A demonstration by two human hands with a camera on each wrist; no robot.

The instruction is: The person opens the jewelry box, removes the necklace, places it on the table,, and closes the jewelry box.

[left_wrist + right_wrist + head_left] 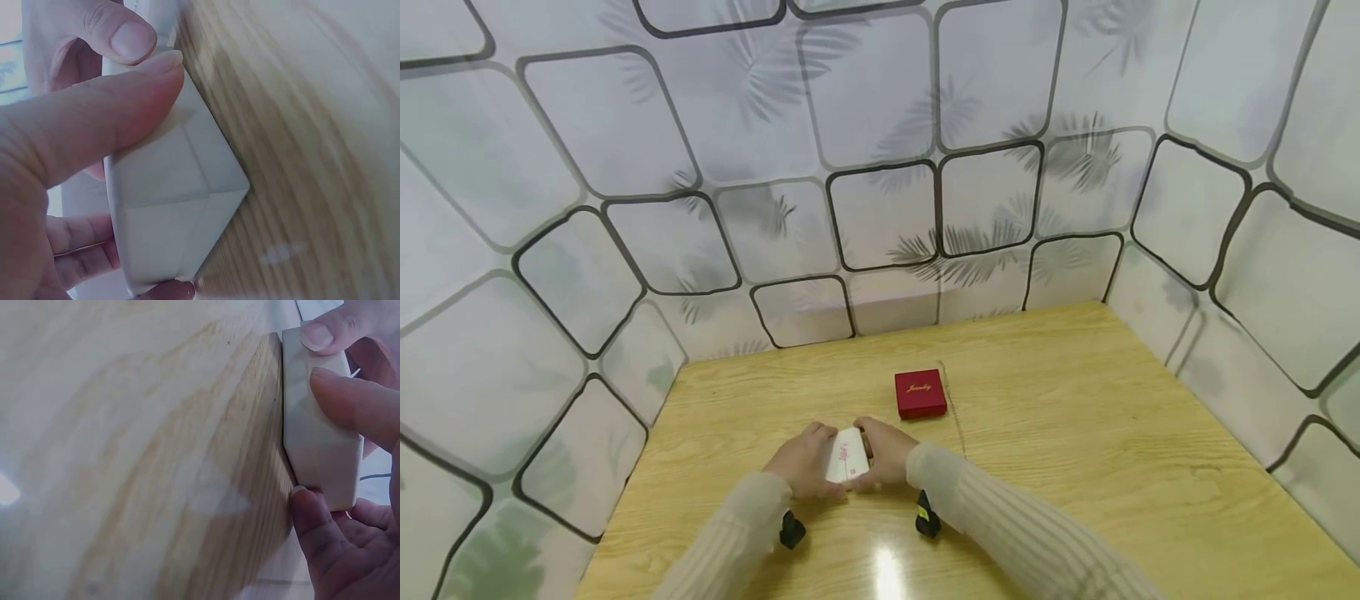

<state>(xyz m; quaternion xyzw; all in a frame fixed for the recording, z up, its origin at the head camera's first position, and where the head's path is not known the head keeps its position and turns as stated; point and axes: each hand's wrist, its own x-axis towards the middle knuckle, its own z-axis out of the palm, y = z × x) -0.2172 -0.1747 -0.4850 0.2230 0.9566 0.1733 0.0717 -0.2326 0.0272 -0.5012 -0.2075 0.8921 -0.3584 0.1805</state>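
Note:
Both hands grip a small white box [847, 456] with pink print on its top, set on the wooden table. My left hand [802, 463] holds its left side; in the left wrist view the thumb lies along the near wall of the white box [162, 169], with fingers curled round its end. Opposite, my right hand [889, 454] grips the right side. The right wrist view shows its thumb on the near wall of the white box [319, 437] and a finger at the lower corner. Both thumbs are near each other on that wall.
Beyond the right hand sits a red box [921, 393] with gold "Jewelry" lettering. A thin chain [953, 412] lies stretched out along its right side. Patterned curtain-like walls [883, 217] border the table [1075, 433] at the back and sides.

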